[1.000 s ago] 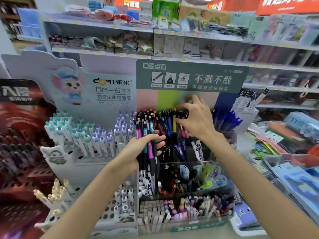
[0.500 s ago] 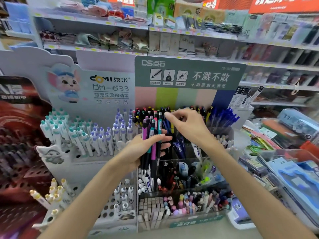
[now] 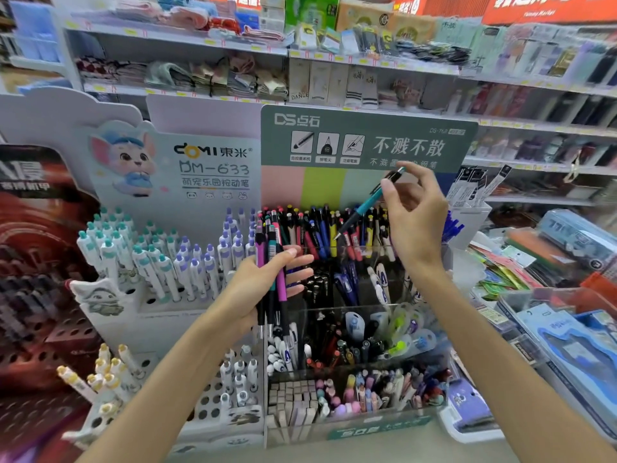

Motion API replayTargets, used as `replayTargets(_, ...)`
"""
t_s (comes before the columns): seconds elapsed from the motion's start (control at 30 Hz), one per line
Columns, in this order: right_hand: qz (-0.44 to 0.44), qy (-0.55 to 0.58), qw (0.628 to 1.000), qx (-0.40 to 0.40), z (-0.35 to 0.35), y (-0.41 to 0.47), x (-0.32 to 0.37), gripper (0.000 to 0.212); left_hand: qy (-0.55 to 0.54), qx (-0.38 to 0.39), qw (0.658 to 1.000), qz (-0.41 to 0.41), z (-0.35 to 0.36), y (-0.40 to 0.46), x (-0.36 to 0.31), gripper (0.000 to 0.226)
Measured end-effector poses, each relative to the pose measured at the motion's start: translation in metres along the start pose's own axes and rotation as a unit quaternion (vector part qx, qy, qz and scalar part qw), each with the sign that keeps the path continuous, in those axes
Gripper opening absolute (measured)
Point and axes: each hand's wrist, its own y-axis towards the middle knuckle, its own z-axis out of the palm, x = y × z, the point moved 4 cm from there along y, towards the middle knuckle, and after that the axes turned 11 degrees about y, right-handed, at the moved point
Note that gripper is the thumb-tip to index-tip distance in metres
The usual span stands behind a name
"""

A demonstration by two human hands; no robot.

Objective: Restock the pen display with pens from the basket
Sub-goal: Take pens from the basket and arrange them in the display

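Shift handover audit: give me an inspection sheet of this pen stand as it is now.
Surface: pale counter edge under the displays.
Job's things: teal pen held tilted above the top row of the pen display; bundle of pens upright in the other hand; basket not seen.
Clutter: white pens in the neighbouring stand; loose packets at right.
Grippers: right hand pinches the teal pen; left hand holds the bundle.
Cables: nothing seen.
Surroundings: stocked shop shelves behind.
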Motion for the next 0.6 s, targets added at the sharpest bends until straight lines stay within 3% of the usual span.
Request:
replayTargets(0.17,-0.138,-0.126,0.977,0.1,0.03,-0.011,-0.011,0.034,-0.009,0.0,1.0,-0.023,0.004,0.001,0.006,0.023)
replayTargets(0.33,-0.194,-0.216,0.941,0.172,0.044,-0.016,-0.03,0.024,-0.014,0.002,1.0,-0.026,0.004,-0.001,0.004,0.023)
replayTargets(0.6,-0.236,-0.376,0.869,0.22,0.043,-0.011,-0.045,0.037,0.012,0.037,0.999,-0.022,0.002,-0.009,0.001,0.02)
